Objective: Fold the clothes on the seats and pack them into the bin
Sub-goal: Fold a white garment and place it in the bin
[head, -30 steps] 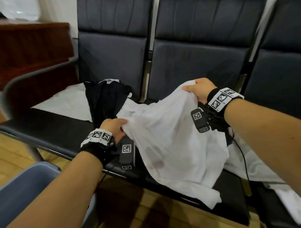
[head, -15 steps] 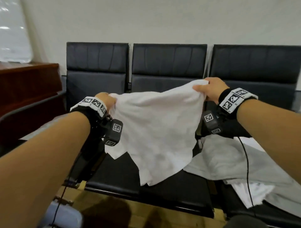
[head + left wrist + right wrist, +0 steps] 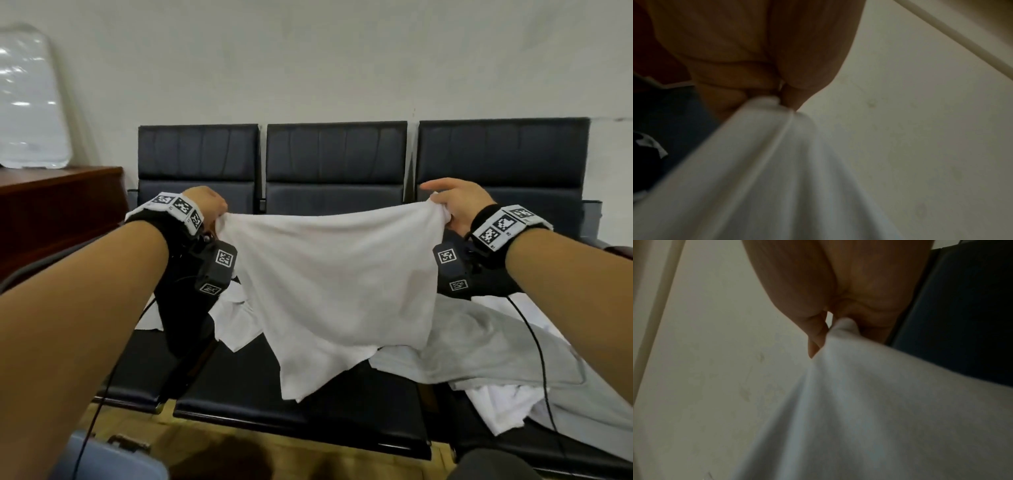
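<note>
Black seats against pale wall

place: waiting room | cues: joined black seats, wooden counter

A shirt hangs before 3 seats, other clothes lying right.

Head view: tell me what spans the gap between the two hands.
The white garment spans it: the left hand and right hand each pinch a top corner, its upper edge stretched between them. The head view shows this.
</note>
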The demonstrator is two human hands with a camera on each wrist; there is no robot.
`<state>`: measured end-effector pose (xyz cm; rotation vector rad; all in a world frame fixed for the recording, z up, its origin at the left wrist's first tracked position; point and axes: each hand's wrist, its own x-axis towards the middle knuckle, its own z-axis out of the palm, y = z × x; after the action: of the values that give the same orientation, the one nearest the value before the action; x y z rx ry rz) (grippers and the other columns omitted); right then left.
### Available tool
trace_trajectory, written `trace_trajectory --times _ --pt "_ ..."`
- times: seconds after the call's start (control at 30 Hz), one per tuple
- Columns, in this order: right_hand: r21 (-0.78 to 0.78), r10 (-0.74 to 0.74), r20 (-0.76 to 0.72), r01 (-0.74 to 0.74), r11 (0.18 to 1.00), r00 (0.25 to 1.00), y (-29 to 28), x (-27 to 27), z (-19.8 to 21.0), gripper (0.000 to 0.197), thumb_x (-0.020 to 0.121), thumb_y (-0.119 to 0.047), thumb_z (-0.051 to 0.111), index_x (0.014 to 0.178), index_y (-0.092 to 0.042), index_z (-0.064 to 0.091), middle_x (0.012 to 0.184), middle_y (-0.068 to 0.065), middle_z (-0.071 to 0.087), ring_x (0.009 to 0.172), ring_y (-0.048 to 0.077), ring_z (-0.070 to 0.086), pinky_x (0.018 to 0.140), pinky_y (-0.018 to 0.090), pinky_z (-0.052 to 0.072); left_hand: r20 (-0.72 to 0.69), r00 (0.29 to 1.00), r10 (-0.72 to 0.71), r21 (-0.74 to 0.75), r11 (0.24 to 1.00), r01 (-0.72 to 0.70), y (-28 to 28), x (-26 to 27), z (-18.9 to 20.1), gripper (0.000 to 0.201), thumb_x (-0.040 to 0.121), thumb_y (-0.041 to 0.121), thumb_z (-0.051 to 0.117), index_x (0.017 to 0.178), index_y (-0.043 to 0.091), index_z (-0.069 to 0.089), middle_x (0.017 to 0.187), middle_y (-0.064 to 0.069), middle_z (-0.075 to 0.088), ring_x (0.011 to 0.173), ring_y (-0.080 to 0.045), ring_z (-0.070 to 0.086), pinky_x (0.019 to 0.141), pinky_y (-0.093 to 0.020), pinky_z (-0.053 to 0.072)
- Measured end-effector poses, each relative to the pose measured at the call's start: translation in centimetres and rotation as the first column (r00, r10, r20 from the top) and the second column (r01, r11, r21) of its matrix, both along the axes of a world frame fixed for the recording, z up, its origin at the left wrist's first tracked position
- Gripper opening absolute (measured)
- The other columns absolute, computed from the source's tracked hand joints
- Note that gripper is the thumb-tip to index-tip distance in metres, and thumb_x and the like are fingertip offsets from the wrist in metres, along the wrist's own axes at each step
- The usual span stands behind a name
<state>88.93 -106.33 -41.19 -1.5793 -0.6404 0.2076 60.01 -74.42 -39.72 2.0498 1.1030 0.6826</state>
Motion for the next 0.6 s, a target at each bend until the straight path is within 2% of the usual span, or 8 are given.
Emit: trace_trajectory --times 0.13,0.2,0.23,0.27,0.37,0.47,0.53,0.6 --pt "0.244 -0.012 -0.074 0.03 0.969 0.997 -0.8 0.1 1.0 0.025 0.094 0.0 0.055 0.114 -0.004 0.068 0.103 0.014 0.066 0.09 0.024 0.065 0.073 0.031 0.058 0.242 0.968 -0.059 0.112 0.993 0.033 -0.7 -0.5 2.6 0.024 0.091 0.04 0.058 0.102 0.022 0.066 0.101 -0.007 0.068 0.084 -0.027 0.062 0.085 -0.04 0.053" --pt "0.226 0.008 -0.064 0.007 0.974 0.998 -1.0 0.2 1.3 0.023 0.091 0.0 0.06 0.113 0.0 0.066 0.106 0.016 0.067 0.098 0.026 0.066 0.079 0.028 0.058 0.321 0.938 -0.13 0.034 0.992 0.126 -0.4 -0.5 3.2 0.031 0.085 0.047 0.064 0.103 0.023 0.07 0.089 -0.005 0.071 0.067 -0.023 0.061 0.063 -0.035 0.056" --pt "0.176 0.016 -0.052 -0.007 0.984 0.998 -1.1 0.4 1.2 0.021 0.089 0.001 0.064 0.109 -0.001 0.067 0.107 0.017 0.067 0.102 0.029 0.066 0.082 0.03 0.058 0.245 0.955 -0.164 0.03 0.986 0.162 -0.6 -0.6 3.5 0.027 0.081 0.048 0.068 0.101 0.03 0.071 0.083 -0.003 0.072 0.06 -0.023 0.06 0.053 -0.031 0.053" --pt "0.103 0.021 -0.035 -0.017 0.995 0.999 -1.2 0.6 1.1 0.018 0.086 0.002 0.066 0.104 -0.004 0.069 0.107 0.018 0.067 0.106 0.032 0.065 0.086 0.033 0.057 0.128 0.97 -0.206 0.053 0.978 0.2 -0.5 -0.8 3.6 0.022 0.078 0.044 0.074 0.097 0.035 0.072 0.084 -0.001 0.073 0.062 -0.024 0.062 0.055 -0.032 0.054" --pt "-0.175 -0.013 0.135 0.037 0.984 0.991 -1.8 1.1 0.5 0.015 0.082 -0.003 0.074 0.094 -0.012 0.072 0.104 0.016 0.07 0.102 0.032 0.067 0.094 0.045 0.054 -0.127 0.98 -0.156 0.198 0.964 0.179 -0.4 -0.7 3.4 0.022 0.079 0.02 0.076 0.098 0.031 0.073 0.101 -0.001 0.071 0.092 -0.022 0.066 0.09 -0.035 0.053" --pt "-0.299 -0.052 0.197 0.11 0.948 0.979 -2.4 1.1 0.1 0.018 0.083 -0.008 0.074 0.101 -0.006 0.071 0.096 0.011 0.069 0.09 0.025 0.067 0.087 0.043 0.057 -0.238 0.971 -0.028 0.363 0.925 0.116 -1.3 -0.6 2.4 0.017 0.09 0.01 0.06 0.092 0.022 0.072 0.09 -0.006 0.068 0.087 -0.025 0.064 0.083 -0.031 0.052" --pt "-0.35 -0.056 0.197 0.123 0.928 0.979 -2.6 1.0 -0.1 0.015 0.083 -0.012 0.075 0.097 -0.008 0.07 0.094 0.011 0.069 0.089 0.025 0.068 0.082 0.041 0.059 -0.115 0.988 -0.103 0.216 0.968 0.126 -1.2 -0.3 1.2 0.02 0.095 0.006 0.051 0.088 0.012 0.068 0.083 -0.012 0.066 0.075 -0.028 0.065 0.068 -0.033 0.059" --pt "-0.367 -0.062 0.186 0.128 0.921 0.981 -2.7 1.1 -0.3 0.015 0.083 -0.013 0.075 0.096 -0.007 0.07 0.093 0.01 0.069 0.085 0.023 0.068 0.074 0.036 0.059 0.065 0.991 -0.116 -0.016 0.993 0.117 -0.9 0.0 0.4 0.028 0.099 0.003 0.039 0.085 0.014 0.062 0.074 -0.013 0.06 0.053 -0.02 0.062 0.048 -0.026 0.055"
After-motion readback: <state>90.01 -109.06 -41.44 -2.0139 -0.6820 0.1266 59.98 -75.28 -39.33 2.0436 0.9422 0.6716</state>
